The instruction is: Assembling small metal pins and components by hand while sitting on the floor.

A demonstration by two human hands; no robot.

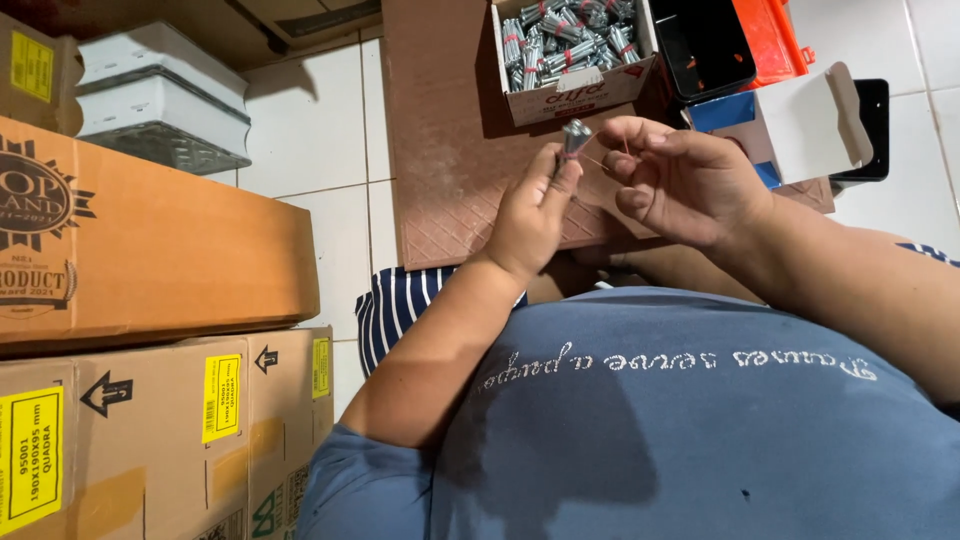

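Left hand point(530, 215) fingers clamp a bolt bundle point(574, 138). Right hand point(680, 180) fingers pinch a thin band point(597, 161). Band may slip, scattering bolts.

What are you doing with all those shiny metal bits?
A person sits on the tiled floor. Their left hand pinches a small bundle of silvery metal fasteners, and their right hand holds a thin band right beside it. Just beyond the hands, an open cardboard box is full of similar bundles tied with red bands. A white carton and a black tray lie to the right, and big brown cartons are stacked on the left.
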